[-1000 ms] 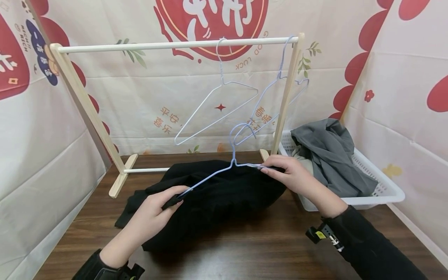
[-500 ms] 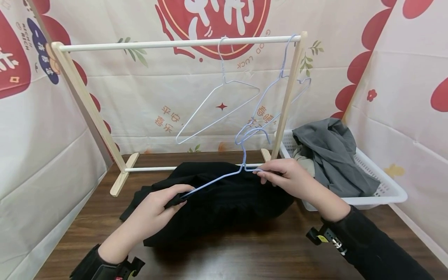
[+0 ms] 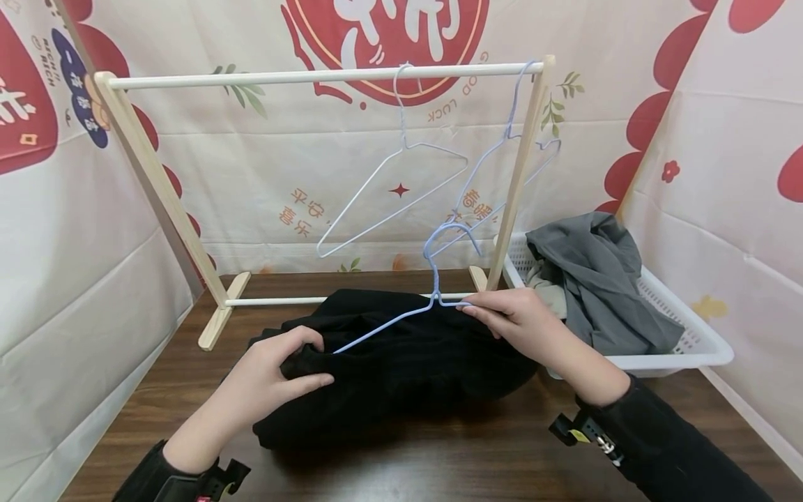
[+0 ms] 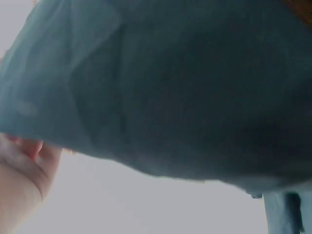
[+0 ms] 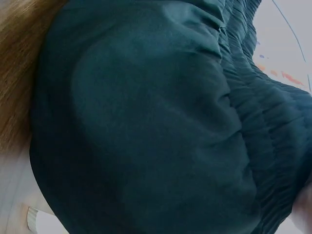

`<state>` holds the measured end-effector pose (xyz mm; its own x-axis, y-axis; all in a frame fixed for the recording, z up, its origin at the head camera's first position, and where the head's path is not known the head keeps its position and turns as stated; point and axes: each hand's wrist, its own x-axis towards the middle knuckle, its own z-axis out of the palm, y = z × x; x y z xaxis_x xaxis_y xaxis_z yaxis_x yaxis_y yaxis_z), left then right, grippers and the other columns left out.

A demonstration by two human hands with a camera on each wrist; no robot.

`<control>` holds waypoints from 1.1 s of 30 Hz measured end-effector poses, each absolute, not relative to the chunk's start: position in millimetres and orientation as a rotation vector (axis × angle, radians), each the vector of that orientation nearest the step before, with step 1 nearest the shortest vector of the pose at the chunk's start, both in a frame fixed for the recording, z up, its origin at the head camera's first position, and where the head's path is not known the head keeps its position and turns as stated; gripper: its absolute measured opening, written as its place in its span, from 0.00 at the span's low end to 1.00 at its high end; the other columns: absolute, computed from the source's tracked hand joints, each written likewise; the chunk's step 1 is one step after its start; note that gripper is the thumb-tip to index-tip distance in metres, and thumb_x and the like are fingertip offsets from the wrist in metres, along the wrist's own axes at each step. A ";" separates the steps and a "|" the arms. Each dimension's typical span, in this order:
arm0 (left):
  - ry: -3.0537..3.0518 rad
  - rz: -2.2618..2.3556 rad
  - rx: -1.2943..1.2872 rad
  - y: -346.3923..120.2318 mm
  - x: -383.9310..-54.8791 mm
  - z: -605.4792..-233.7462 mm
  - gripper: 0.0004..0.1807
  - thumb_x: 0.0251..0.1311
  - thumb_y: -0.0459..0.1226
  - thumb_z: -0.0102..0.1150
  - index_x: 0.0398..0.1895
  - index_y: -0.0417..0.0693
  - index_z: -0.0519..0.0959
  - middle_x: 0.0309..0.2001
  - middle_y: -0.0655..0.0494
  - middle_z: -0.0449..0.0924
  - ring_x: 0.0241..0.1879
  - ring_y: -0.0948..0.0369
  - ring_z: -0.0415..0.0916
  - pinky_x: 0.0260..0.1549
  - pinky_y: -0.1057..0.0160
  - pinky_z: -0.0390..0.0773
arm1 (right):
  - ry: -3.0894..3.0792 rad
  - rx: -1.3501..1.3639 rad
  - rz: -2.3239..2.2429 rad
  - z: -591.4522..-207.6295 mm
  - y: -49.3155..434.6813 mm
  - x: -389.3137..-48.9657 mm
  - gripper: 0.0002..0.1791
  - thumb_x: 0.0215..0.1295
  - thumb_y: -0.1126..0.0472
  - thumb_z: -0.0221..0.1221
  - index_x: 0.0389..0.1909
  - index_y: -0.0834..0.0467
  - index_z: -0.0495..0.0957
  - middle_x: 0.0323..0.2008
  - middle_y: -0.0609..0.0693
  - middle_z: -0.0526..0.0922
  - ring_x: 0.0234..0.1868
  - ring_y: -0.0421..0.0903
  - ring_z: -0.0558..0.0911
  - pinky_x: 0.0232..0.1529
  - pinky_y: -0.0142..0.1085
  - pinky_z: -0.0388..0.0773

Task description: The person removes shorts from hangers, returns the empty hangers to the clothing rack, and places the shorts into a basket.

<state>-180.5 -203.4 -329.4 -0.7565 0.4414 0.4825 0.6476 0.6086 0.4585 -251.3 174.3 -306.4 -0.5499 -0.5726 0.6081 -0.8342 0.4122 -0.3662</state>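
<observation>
A blue wire clothes hanger [image 3: 433, 298] stands hook up, its lower part hidden in a black garment [image 3: 401, 376] bunched over the table. The right wrist view shows the garment's gathered elastic waistband [image 5: 258, 131]. My right hand [image 3: 511, 314] pinches the hanger's right arm at the waistband. On the other side, my left hand [image 3: 272, 369] has its fingers bent over the garment's edge near the hanger's left arm, the thumb spread apart below. Cloth fills most of the left wrist view, with part of a hand [image 4: 29, 165] at its lower left.
A wooden rack [image 3: 326, 78] stands behind, with a white hanger [image 3: 364, 192] and a blue hanger [image 3: 483, 164] on its bar. At the right, a white basket [image 3: 702, 341] holds grey clothing [image 3: 602, 286]. Printed cloth walls surround the brown table [image 3: 452, 453].
The hanger has shifted right and its left end has sunk into the garment. My left hand has moved slightly left, its thumb spreading away from the fingers. My right hand still pinches.
</observation>
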 end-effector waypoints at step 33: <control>-2.303 -0.465 -1.180 -218.4 -182.8 -332.7 0.25 0.37 0.35 0.80 0.39 0.54 0.76 0.34 0.69 0.77 0.27 0.72 0.69 0.28 0.73 0.71 | -2.264 1.061 0.839 -314.8 199.9 -240.1 0.11 0.57 0.74 0.65 0.40 0.60 0.87 0.33 0.46 0.87 0.32 0.33 0.80 0.30 0.23 0.73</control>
<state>-182.8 -218.4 -332.7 -0.4944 0.6490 0.5782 0.8226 0.5643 0.0699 -240.1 199.9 -314.8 -0.5720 -0.4941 0.6547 -0.8015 0.5063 -0.3181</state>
